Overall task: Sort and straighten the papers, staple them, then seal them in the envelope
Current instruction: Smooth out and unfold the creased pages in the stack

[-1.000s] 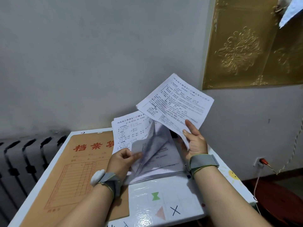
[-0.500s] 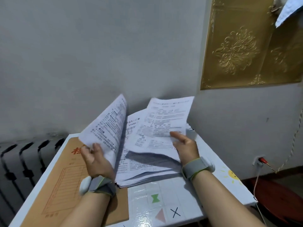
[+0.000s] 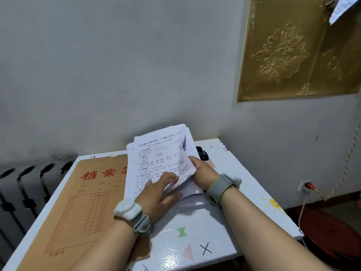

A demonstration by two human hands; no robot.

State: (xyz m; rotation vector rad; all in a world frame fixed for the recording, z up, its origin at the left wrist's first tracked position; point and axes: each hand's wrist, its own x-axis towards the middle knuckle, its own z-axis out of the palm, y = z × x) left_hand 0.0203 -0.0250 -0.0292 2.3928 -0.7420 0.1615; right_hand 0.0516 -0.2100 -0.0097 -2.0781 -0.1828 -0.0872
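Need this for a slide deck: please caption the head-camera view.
Right hand grips printed papers, left hand touching them; a brown envelope lies on the white table.

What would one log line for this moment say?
step: sorting papers | left grip: fingers resting on papers | right grip: holding papers' right edge | envelope: flat on table, left of papers
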